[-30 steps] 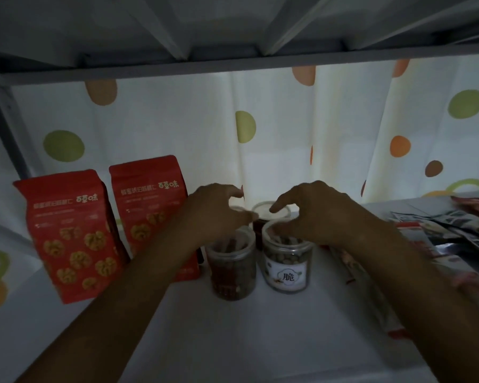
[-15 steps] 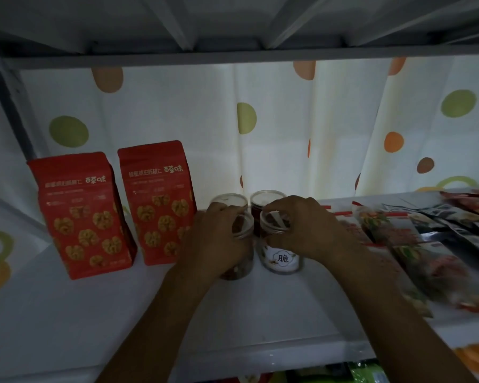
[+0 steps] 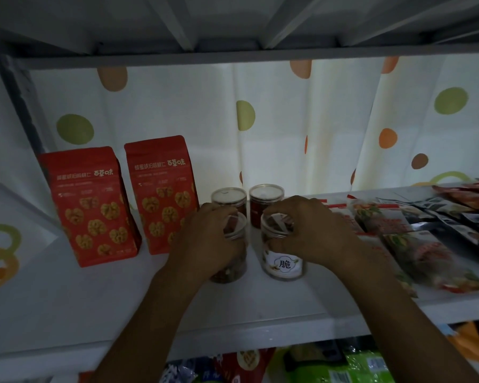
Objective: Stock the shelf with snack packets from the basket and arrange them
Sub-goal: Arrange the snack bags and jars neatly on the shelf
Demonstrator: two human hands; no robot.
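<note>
Several clear snack jars stand in the middle of the white shelf [image 3: 100, 308]. My left hand [image 3: 205, 239] is wrapped around the front left jar [image 3: 231, 269], which holds dark snacks. My right hand [image 3: 310, 230] grips the front right jar [image 3: 284, 262], whose white label faces me. Two more jars, the back left jar [image 3: 228, 196] and the back right jar [image 3: 266, 196], stand untouched just behind them. Two red walnut packets [image 3: 93, 205] [image 3: 163, 194] stand upright to the left of the jars.
Flat snack packets [image 3: 415, 244] lie overlapping along the right part of the shelf. A dotted curtain [image 3: 274, 128] hangs behind. The upper shelf board [image 3: 233, 56] is close overhead. More packets [image 3: 343, 366] show on the lower level under the shelf's front edge.
Both hands came down from above the jars and closed around the two front jars. My view has pulled back and down, so the shelf's front edge and the lower level now show.
</note>
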